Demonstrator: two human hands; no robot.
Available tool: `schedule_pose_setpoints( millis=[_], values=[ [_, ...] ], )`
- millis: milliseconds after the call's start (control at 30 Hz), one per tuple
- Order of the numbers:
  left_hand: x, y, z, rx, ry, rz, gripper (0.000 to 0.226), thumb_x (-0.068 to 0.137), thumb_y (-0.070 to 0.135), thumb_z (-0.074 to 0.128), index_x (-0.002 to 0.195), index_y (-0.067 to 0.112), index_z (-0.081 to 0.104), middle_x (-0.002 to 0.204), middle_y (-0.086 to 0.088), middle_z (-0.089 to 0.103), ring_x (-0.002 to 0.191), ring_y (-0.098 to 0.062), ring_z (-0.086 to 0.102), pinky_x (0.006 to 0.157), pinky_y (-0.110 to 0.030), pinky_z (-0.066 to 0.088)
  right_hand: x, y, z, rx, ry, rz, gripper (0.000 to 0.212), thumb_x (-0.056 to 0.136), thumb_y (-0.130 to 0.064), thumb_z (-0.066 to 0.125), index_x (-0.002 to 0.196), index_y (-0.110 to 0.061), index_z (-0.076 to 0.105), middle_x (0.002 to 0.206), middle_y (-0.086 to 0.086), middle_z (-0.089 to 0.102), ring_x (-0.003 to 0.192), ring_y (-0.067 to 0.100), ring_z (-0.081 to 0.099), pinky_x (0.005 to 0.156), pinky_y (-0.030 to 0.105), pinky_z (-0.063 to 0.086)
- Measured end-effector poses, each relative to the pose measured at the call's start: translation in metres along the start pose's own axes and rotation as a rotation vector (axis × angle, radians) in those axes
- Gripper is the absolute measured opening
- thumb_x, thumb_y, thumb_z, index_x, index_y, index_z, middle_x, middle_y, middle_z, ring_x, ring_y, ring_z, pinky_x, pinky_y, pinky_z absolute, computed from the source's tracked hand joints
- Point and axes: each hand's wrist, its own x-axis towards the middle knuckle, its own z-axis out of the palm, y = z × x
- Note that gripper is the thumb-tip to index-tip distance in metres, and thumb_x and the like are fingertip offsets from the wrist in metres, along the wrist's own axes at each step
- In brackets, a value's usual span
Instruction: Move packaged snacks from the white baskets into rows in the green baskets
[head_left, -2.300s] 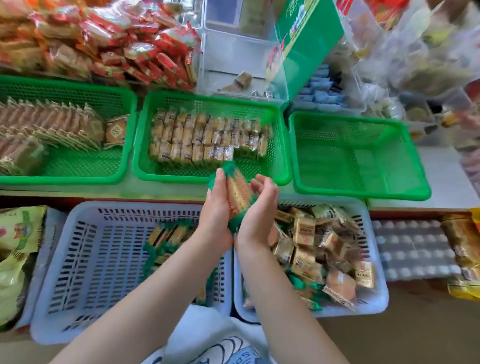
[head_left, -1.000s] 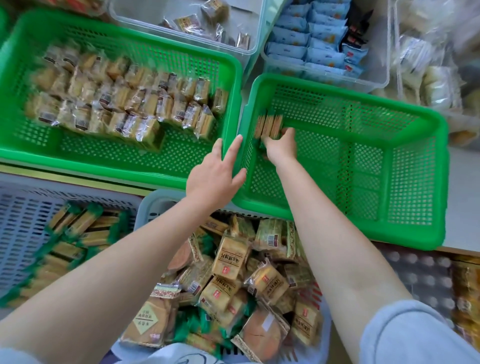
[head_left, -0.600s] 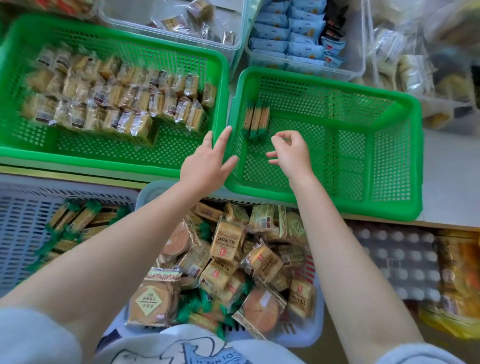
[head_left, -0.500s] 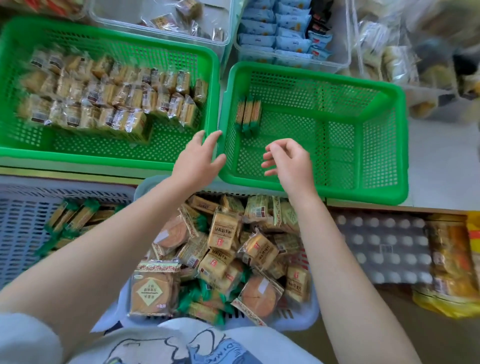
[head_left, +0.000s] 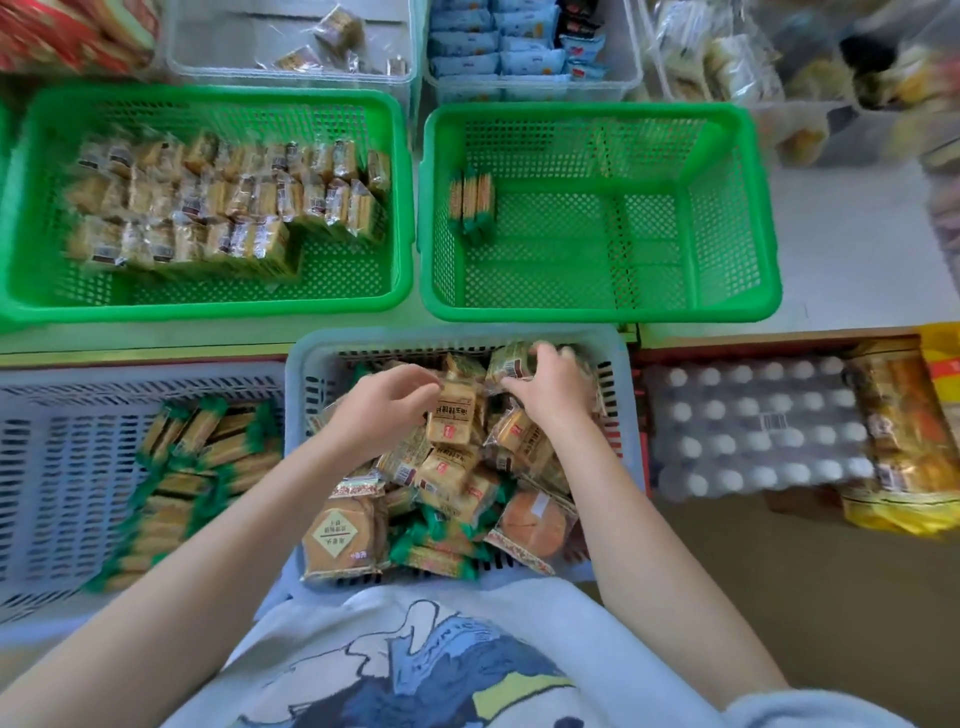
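Observation:
Both my hands are down in the middle white basket (head_left: 332, 344), among a loose heap of tan and green snack packets (head_left: 447, 470). My left hand (head_left: 382, 410) reaches right with curved fingers that touch a tan packet (head_left: 451, 418). My right hand (head_left: 553, 389) curls thumb and fingers round a packet (head_left: 511, 364) at the basket's far side. The right green basket (head_left: 597, 312) holds one short row of green-ended packets (head_left: 470, 200) at its far left. The left green basket (head_left: 208, 307) holds rows of tan packets (head_left: 223, 202).
A second white basket (head_left: 52, 467) at the left holds green-ended packets (head_left: 197, 457). Clear bins (head_left: 291, 57) and blue packets (head_left: 514, 47) stand behind the green baskets. A wrapped white tray (head_left: 753, 426) and yellow bags (head_left: 904, 467) lie at the right.
Both hands have left the right green basket, where a short row of packets now stands, and have come back down into the middle white basket. The view has tilted down.

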Motion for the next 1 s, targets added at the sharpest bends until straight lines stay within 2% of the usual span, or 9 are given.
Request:
schedule_pose_setpoints(
  millis=[133,233,367,500,600,667,767,900,1000],
  values=[
    [-0.009,-0.001,-0.001,-0.04,0.02,-0.015,0.021,0.103,0.03,0.05,0.116,0.025,0.066,0.101,0.011,0.07,0.087,-0.008,0.069,0.084,-0.033,0.056,-0.004,0.012,0.001,0.086,0.107,-0.044,0.018,0.098,-0.032,0.063,0.104,-0.015,0.059,0.117,0.007,0.053,0.084,0.027,0.055,0.055,0.028,0.033],
    [-0.014,-0.003,-0.001,-0.059,0.024,-0.012,0.017,0.102,0.029,0.052,0.113,0.026,0.065,0.1,0.01,0.07,0.086,-0.006,0.069,0.087,-0.035,0.057,-0.012,0.02,0.002,0.188,0.135,-0.128,0.017,0.097,-0.028,0.062,0.087,-0.016,0.059,0.097,0.0,0.047,0.085,0.026,0.053,0.066,0.031,0.037],
    [-0.015,-0.004,0.005,-0.034,0.052,0.03,0.025,0.096,0.033,0.063,0.12,0.028,0.064,0.115,0.009,0.068,0.098,-0.008,0.066,0.092,-0.037,0.054,-0.042,0.017,-0.009,0.467,0.185,-0.231,0.014,0.094,-0.026,0.066,0.087,-0.016,0.061,0.101,-0.001,0.054,0.092,0.013,0.05,0.078,0.025,0.037],
    [-0.017,0.001,0.01,-0.076,0.045,0.148,0.064,0.083,0.037,0.079,0.139,0.034,0.05,0.135,0.013,0.055,0.119,-0.007,0.054,0.098,-0.031,0.046,-0.077,0.002,-0.019,0.782,-0.024,-0.24,0.015,0.098,-0.027,0.062,0.092,-0.014,0.064,0.091,0.003,0.069,0.085,0.018,0.066,0.073,0.029,0.054],
    [-0.018,-0.001,0.012,-0.255,0.067,0.097,0.034,0.08,0.026,0.083,0.11,0.025,0.066,0.104,0.004,0.072,0.095,-0.02,0.069,0.081,-0.041,0.06,-0.083,-0.012,-0.01,0.992,-0.212,-0.165,0.023,0.102,-0.026,0.057,0.095,-0.006,0.066,0.09,0.012,0.074,0.079,0.025,0.073,0.07,0.04,0.06],
    [-0.019,-0.01,0.01,-0.299,0.142,0.021,0.026,0.081,0.03,0.082,0.102,0.022,0.069,0.095,0.001,0.074,0.09,-0.023,0.07,0.081,-0.048,0.059,-0.074,-0.017,0.004,0.976,-0.211,-0.08,0.025,0.103,-0.027,0.054,0.094,-0.007,0.064,0.095,0.015,0.074,0.074,0.022,0.072,0.068,0.038,0.06],
    [-0.023,-0.035,0.002,-0.409,0.192,-0.126,0.027,0.086,0.035,0.077,0.107,0.02,0.068,0.1,-0.002,0.074,0.093,-0.022,0.071,0.086,-0.05,0.059,-0.05,-0.02,0.025,0.63,-0.096,0.009,0.019,0.097,-0.037,0.059,0.098,-0.019,0.056,0.103,0.007,0.068,0.078,0.018,0.071,0.073,0.042,0.062],
    [-0.027,-0.063,-0.006,-0.614,0.156,-0.231,0.035,0.089,0.037,0.074,0.115,0.018,0.061,0.109,-0.009,0.073,0.094,-0.026,0.073,0.086,-0.05,0.06,-0.038,-0.034,0.042,0.477,-0.172,0.068,0.042,0.09,-0.043,0.071,0.111,-0.018,0.044,0.099,0.008,0.069,0.055,0.012,0.067,0.05,0.028,0.053],
    [-0.03,-0.073,-0.009,-0.721,0.123,-0.275,0.036,0.093,0.041,0.068,0.118,0.018,0.058,0.11,-0.011,0.071,0.096,-0.028,0.073,0.087,-0.052,0.059,-0.034,-0.043,0.051,0.481,-0.093,0.102,0.053,0.081,-0.043,0.08,0.114,-0.016,0.048,0.108,0.005,0.065,0.085,0.022,0.068,0.069,0.036,0.056]
  ],
)
